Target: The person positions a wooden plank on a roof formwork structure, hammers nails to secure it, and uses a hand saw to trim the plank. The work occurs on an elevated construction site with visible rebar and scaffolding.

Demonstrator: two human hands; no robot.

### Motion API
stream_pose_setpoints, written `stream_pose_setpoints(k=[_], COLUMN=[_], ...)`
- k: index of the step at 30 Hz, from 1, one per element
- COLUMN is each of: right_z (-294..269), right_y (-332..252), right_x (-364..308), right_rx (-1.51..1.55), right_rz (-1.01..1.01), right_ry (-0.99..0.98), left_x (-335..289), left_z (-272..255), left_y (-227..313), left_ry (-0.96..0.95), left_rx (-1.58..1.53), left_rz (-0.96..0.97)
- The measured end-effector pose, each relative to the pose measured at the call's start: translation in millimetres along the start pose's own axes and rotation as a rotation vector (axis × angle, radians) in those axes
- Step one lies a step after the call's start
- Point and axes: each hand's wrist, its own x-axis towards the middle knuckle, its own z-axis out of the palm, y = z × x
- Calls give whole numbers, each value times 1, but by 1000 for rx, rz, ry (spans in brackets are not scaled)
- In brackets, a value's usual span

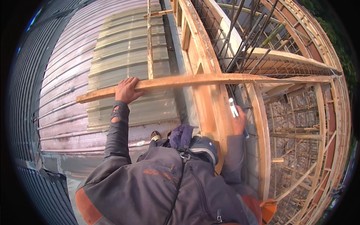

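A long squared timber (187,81) lies crosswise in front of me, over the edge of the wooden formwork (206,108). Near the timber's left end, my left hand (127,90) is wrapped over its top, with the thumb pointing right. My right hand (239,122) is closed round a claw hammer (233,107), just below the timber and right of the formwork board. The hammer's bright metal head sticks up above the fingers, and a bit of dark blue handle shows beneath the hand. The hammer does not touch the timber.
To the left spreads a ribbed metal roof (63,82) with a translucent yellowish panel (127,60). A thin wooden pole (150,41) meets the timber from beyond. Upright steel rebars (247,41) crowd the far right. Bamboo scaffolding (296,123) stands over a drop on the right.
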Motion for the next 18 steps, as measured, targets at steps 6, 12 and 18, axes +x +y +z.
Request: stream_pose_setpoints(k=[6,12,18], right_z=[1,-1,1], right_y=[4,6,8], right_x=[-2,0,0], right_rx=[3,-27,-50], right_rz=[9,49,56], right_ry=[12,-36,-36], left_x=[0,-1,-3], left_z=[-1,-2,0], left_y=[0,1,0], left_ry=[-15,1,20], left_rx=[-45,-42,-38], left_rz=[-2,-6,-8])
